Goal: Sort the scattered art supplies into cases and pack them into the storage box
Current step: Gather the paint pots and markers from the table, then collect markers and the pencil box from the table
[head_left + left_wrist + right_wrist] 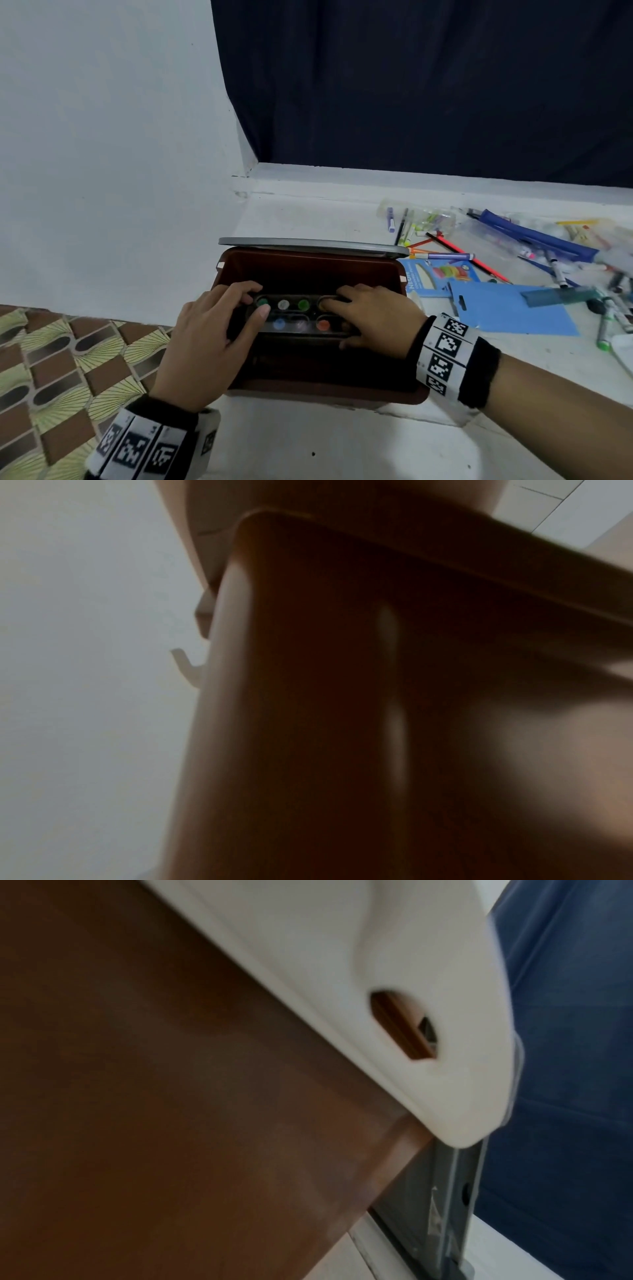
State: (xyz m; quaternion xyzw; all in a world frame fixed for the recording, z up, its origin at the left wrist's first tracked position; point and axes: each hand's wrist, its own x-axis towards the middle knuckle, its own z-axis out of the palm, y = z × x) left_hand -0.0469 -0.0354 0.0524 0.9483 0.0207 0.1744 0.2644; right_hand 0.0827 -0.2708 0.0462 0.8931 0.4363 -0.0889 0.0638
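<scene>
A brown storage box (pixel 308 270) stands open on the white surface, its grey lid (pixel 308 244) tipped back behind it. Inside it lies a clear case of paint pots (pixel 294 315) with green, white, blue, purple and red caps. My left hand (pixel 212 335) grips the case's left end, thumb on top. My right hand (pixel 373 315) holds the right end, fingers curled over its top edge. The left wrist view shows only the box's brown outer wall (pixel 308 696), dim and blurred. In the right wrist view, the brown wall (pixel 171 1096) and a white latch (pixel 377 988) fill the frame.
Scattered pens, pencils and markers (pixel 513 246) lie on the surface to the right of the box. Blue paper packs (pixel 513 308) lie beside the box's right wall. A patterned cloth (pixel 51 370) covers the left. A dark curtain (pixel 411 85) hangs behind.
</scene>
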